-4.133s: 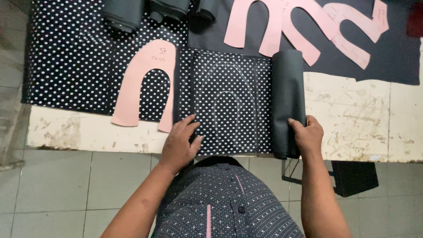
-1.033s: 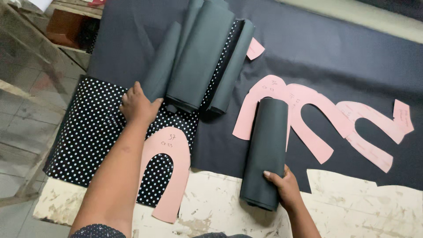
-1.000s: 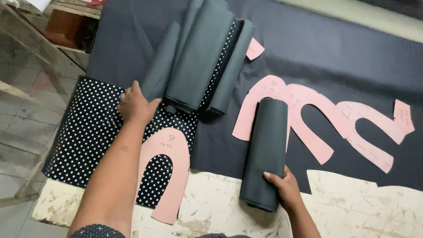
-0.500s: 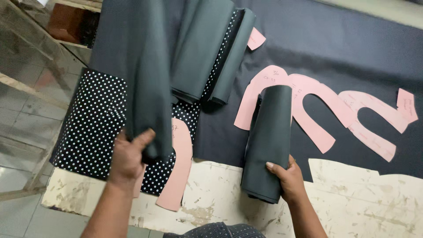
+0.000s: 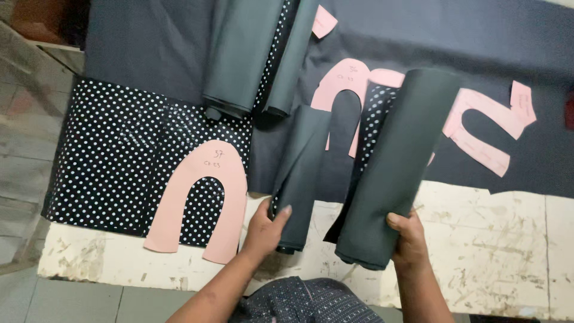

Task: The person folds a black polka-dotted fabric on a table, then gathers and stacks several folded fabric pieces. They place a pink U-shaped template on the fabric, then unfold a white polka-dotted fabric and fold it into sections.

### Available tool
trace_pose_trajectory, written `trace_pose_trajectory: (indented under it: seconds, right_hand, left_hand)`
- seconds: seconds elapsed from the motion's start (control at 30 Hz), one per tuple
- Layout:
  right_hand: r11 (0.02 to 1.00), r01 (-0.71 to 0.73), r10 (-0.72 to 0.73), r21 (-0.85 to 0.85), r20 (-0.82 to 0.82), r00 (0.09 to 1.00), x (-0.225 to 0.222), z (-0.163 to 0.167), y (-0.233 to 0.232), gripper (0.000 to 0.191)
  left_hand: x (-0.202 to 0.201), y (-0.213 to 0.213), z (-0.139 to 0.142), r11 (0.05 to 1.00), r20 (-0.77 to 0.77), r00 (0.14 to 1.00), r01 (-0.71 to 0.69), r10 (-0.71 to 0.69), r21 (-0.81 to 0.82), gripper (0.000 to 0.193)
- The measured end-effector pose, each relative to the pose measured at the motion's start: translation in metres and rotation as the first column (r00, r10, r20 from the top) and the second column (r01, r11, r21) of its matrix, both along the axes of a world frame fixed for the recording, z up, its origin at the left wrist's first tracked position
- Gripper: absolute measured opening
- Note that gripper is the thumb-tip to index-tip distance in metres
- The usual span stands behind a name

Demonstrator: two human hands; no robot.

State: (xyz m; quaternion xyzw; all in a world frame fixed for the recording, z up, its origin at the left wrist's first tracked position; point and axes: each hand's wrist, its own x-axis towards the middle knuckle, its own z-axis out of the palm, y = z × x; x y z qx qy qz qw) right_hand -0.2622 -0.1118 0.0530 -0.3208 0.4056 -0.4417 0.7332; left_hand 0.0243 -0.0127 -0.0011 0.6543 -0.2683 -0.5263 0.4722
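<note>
Two rolls of dark grey fabric occupy the person's hands at the near edge of the worn white worktable (image 5: 508, 239). The left hand (image 5: 263, 224) is closed around the lower end of the slimmer dark grey fabric roll (image 5: 302, 173), thumb across its front; the roll lies flat, running away from the person onto the large dark cloth (image 5: 418, 36) spread over the far part of the table. The right hand (image 5: 406, 236) grips the lower end of the thicker dark grey fabric roll (image 5: 397, 161), fingers wrapped behind, thumb in front. This roll tilts up to the right, and its polka-dot inner face shows at the left edge, which suggests the fabric is rolled with the printed side inward. Both rolls are held at the ends nearest the body, apparently so each can be steered with one hand.

The thicker roll partly covers a pink arch-shaped paper pattern (image 5: 344, 90). A second pink arch pattern (image 5: 200, 197) lies on the flat black polka-dot cloth (image 5: 107, 155) to the left, and another pink pattern piece (image 5: 490, 128) lies to the right on the dark cloth. A stack of further dark rolled fabric (image 5: 251, 54) sits beyond the left hand, well apart from it.
</note>
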Motion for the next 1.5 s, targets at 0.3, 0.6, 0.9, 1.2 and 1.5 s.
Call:
trace_pose_trajectory:
  seconds: [0.3,0.6,0.9,1.2,1.5]
  right_hand:
    - [0.992,-0.004,0.069,0.127,-0.509,0.858,0.000,-0.062,-0.011,0.065]
    - [0.995,0.002,0.051,0.100,-0.529,0.847,0.006,-0.062,-0.008,0.064]
    - [0.998,0.030,0.011,0.054,-0.630,0.776,0.007,-0.034,-0.011,0.058]
    - [0.981,0.154,-0.185,-0.114,-0.775,0.604,-0.059,-0.026,-0.013,0.056]
    - [0.994,0.077,-0.094,-0.074,-0.948,0.305,-0.085,-0.029,-0.015,0.061]
  left_hand:
    - [0.029,0.008,-0.048,0.969,-0.563,0.789,-0.207,0.247,0.134,0.033]
    - [0.030,0.006,-0.024,0.981,-0.598,0.777,-0.153,0.195,0.120,0.025]
    - [-0.004,-0.020,0.008,0.972,-0.600,0.776,0.071,-0.194,-0.223,0.026]
    - [0.028,0.017,-0.014,0.986,-0.292,0.942,-0.157,0.167,0.058,0.030]
    - [0.038,0.030,-0.039,0.991,-0.418,0.899,-0.134,0.128,0.016,0.028]
